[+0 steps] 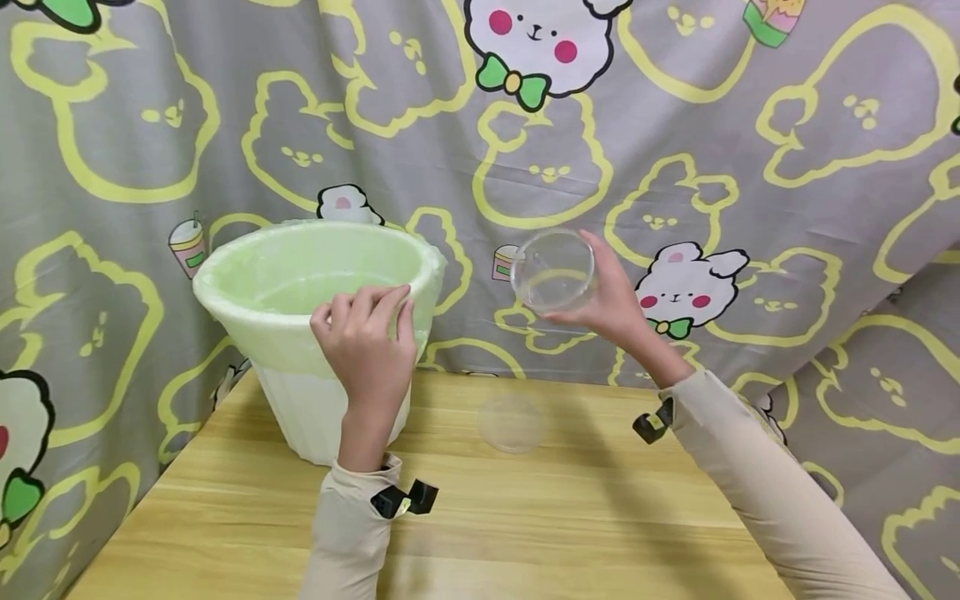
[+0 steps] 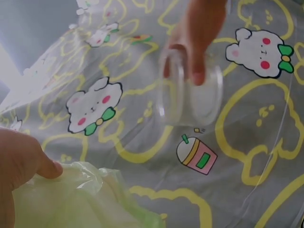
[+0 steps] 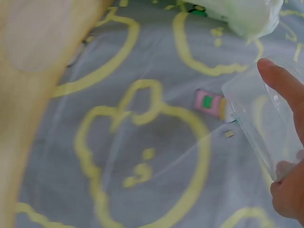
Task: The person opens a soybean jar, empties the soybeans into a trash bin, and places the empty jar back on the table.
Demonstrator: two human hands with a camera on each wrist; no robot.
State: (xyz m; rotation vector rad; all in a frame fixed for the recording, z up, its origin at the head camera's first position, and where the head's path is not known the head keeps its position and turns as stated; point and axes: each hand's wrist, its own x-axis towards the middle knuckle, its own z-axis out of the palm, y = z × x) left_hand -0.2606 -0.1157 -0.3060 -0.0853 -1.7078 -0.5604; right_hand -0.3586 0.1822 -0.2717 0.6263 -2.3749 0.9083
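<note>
Left hand (image 1: 367,337), centre-left of the head view: fingers curled over the near rim of a white bin (image 1: 311,392), pinching the pale green bag (image 1: 300,275) that lines it and folds over the edge; in the left wrist view the thumb (image 2: 47,167) presses on the crinkled bag at lower left. Right hand (image 1: 611,304), just right of centre and raised above the table (image 1: 525,517): thumb and fingers closed round a clear plastic cup (image 1: 553,271), held tilted on its side, mouth toward the bin, a short way right of the rim and not touching it. Left wrist view shows the cup (image 2: 190,88) at upper centre with fingers wrapped over its wall; right wrist view shows its clear wall (image 3: 266,118) at right edge between fingertip and palm. A clear round lid (image 1: 512,423) lies flat on the table, below the cup, just right of the bin's base. A printed bear-and-rabbit cloth (image 1: 750,167) hangs behind everything.
</note>
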